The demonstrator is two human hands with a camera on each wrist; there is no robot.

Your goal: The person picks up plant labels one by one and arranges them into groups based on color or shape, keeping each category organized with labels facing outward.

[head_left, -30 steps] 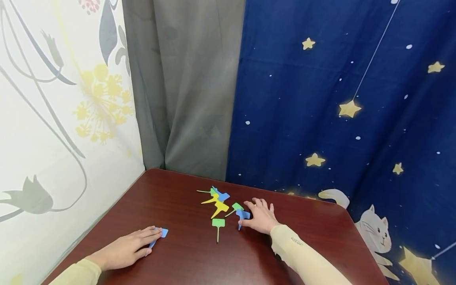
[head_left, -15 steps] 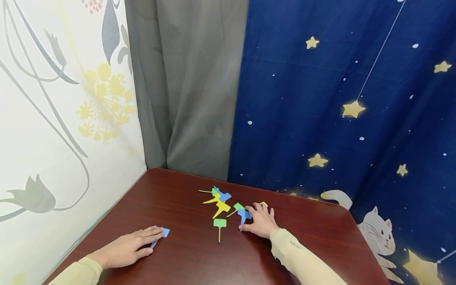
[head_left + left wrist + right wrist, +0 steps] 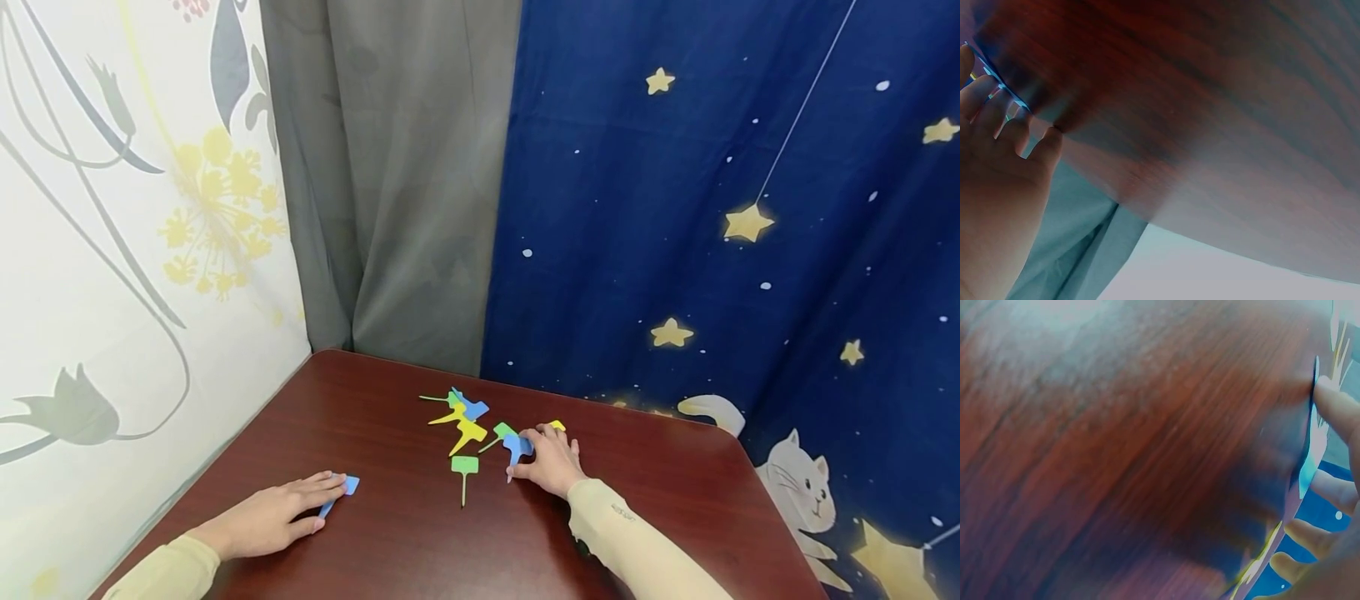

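On the table's left side my left hand rests palm down, its extended fingers lying over a blue T-shaped plant label. Only the corner of its head and part of its stem show. To the right, my right hand pinches another blue plant label, thumb at the stem and index finger at the head. In the right wrist view, this label sits between thumb and fingertips. Just left of it lies a green plant label. A yellow label peeks out behind the right fingers, mostly hidden.
Further back is an overlapping cluster with a yellow label and a blue label. One green label lies alone in front of them. Curtains rise behind the reddish-brown table; a patterned white cloth borders its left.
The right hand's blue label has turned slightly, and its head has shifted a little under the index finger. My left hand has stayed on its label. The view has shifted slightly.
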